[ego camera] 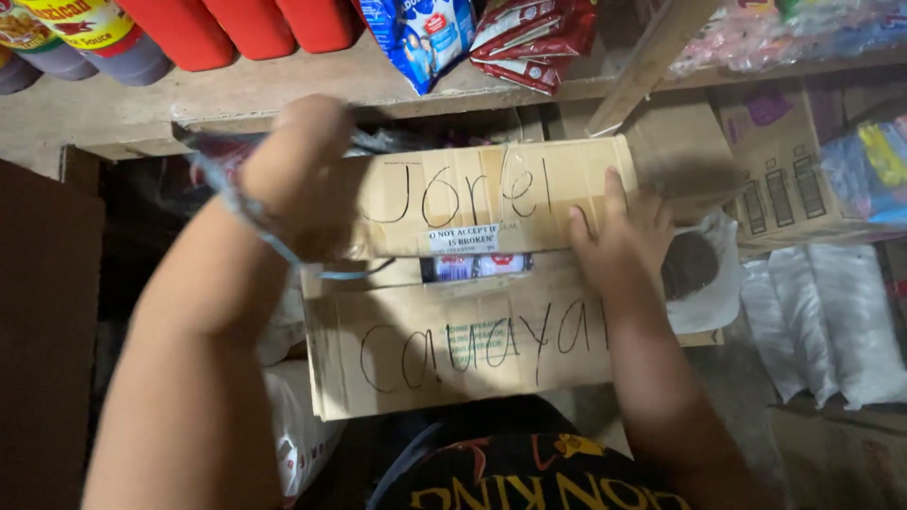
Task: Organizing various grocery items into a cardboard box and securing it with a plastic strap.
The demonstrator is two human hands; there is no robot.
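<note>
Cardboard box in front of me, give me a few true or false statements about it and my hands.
1. Both hands are on the cardboard box. True: the left hand is at its far left flap, the right hand on its right side.
2. The box flaps are fully taped shut. False: a gap between the flaps shows items inside.
3. Handwriting in black marker is on the flaps. True.
4. Red bottles stand on the floor. False: they stand on the wooden shelf above the box.
</note>
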